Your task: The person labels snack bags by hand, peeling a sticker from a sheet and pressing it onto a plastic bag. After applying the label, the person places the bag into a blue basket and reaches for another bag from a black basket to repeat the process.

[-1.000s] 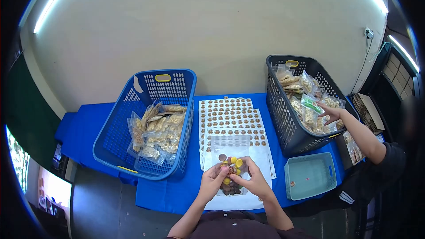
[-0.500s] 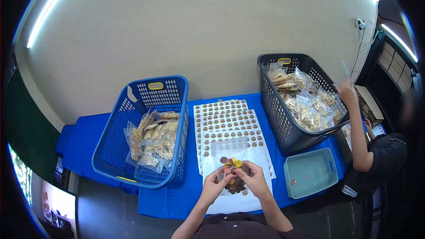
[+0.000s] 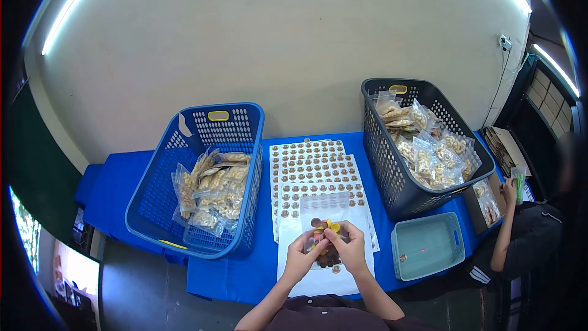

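Observation:
A clear plastic bag [image 3: 324,209] with brown, yellow and pink round pieces in it is held over the white sheets. My left hand [image 3: 304,255] pinches its left side, and my right hand [image 3: 350,251] grips its right side, the thumbs close together at the front. Beneath and behind the bag lie sticker sheets [image 3: 309,162] with rows of small round brown stickers. One loose round sticker shows just below my right hand. The lower part of the bag is partly hidden by my fingers.
A blue basket [image 3: 138,208] with filled bags stands left; a dark basket [image 3: 383,165] with more bags stands right. Near it are a shallow green-grey tray [image 3: 398,251] and a cardboard box [image 3: 474,208]. At the right a co-worker [image 3: 530,233] holds a green-and-clear packet [image 3: 519,187].
The co-worker's raised arm has come down from over the dark basket to the right. My hands still hold the bag, with the fingers slightly shifted. The view has moved a little.

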The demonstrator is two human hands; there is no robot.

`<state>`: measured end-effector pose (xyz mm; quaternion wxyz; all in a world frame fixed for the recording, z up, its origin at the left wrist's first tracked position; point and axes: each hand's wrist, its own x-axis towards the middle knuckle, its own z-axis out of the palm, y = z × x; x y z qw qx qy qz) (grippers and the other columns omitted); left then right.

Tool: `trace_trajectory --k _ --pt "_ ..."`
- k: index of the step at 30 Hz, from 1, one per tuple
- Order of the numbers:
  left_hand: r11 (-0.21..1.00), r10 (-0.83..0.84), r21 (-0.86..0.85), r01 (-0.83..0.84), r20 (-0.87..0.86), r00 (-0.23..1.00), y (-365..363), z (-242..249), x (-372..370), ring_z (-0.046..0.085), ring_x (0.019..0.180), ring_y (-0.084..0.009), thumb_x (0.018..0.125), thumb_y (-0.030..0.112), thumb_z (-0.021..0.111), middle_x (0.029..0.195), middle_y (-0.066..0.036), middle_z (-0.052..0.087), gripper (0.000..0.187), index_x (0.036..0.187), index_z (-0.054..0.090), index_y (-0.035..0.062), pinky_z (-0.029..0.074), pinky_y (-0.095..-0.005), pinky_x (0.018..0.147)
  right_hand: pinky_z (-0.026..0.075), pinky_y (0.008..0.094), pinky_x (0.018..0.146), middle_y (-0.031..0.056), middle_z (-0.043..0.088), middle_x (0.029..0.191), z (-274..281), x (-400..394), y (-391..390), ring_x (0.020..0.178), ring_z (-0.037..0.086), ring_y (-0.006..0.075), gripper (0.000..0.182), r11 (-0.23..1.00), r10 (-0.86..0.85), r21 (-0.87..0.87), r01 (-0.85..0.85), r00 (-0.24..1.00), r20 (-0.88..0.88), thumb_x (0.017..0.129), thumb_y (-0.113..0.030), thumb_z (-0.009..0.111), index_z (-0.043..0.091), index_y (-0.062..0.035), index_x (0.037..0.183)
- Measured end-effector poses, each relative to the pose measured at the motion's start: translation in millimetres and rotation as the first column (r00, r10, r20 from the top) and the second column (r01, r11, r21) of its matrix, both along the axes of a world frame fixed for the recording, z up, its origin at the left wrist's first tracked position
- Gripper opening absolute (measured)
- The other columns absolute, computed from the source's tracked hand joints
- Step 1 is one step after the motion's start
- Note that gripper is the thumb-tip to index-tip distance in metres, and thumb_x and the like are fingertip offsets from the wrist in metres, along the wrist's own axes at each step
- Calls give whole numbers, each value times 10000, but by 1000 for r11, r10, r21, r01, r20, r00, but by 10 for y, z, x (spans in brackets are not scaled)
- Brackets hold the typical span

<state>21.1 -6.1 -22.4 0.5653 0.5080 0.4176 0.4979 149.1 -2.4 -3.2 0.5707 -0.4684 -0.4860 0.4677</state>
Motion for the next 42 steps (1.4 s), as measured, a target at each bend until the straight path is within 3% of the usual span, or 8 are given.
trace_trajectory --k 12,18,26,29,32,36,41,42 --pt "987 -50 -142 77 188 981 -12 -43 -53 573 767 -72 803 152 605 918 -61 588 389 1133 488 -16 462 -182 639 442 198 609 41 599 770 -82 -2 66 679 537 58 203 990 47 -120 -71 979 -199 835 -165 565 582 24 905" --pt "976 53 -213 -55 -15 998 27 173 -42 573 749 -73 828 196 576 848 -54 599 315 1049 551 -26 463 -176 621 449 191 591 46 598 768 -22 4 56 678 544 60 189 993 111 -40 -114 992 -60 824 -149 575 585 24 901" --pt "987 -2 -156 30 177 984 53 -13 -93 551 748 -62 857 242 533 857 -54 601 328 1038 560 -29 450 -184 632 421 182 557 37 597 780 -20 62 52 651 529 59 224 981 146 -114 -159 983 -114 846 -186 550 596 26 900" --pt "980 -3 -196 46 211 977 55 -96 -113 548 761 -65 864 254 522 899 -57 600 342 1053 552 -29 444 -188 660 402 171 541 27 589 749 -238 50 116 624 510 47 243 984 17 -170 -56 974 -225 862 -208 527 598 20 905" --pt "982 25 -188 7 167 986 36 -155 -135 564 784 -92 870 223 504 903 -68 599 325 1073 528 -30 467 -216 670 400 176 540 14 579 707 -183 37 118 618 504 36 242 999 29 -35 -32 995 -92 863 -217 525 601 13 873" --pt "992 17 -124 -2 119 993 4 -51 -118 571 792 -101 857 178 526 915 -69 602 280 1049 540 -25 471 -222 681 400 197 537 -5 562 724 -94 80 -39 633 489 30 203 978 185 -130 -164 968 167 818 -208 589 588 -5 825" --pt "963 -66 -234 137 285 956 24 -87 -98 581 748 -125 881 206 476 900 -81 594 292 1035 524 -37 487 -246 635 360 180 563 -38 510 679 -112 131 -49 639 433 19 204 983 169 -44 -177 976 -135 866 -189 515 564 -10 783" --pt "943 -103 -262 207 362 926 45 -101 -112 582 733 -132 886 217 461 899 -86 591 299 1033 517 -38 495 -253 614 361 179 569 -37 505 682 -130 176 -76 645 433 19 211 983 176 -32 -179 980 -93 873 -193 503 561 -10 787"
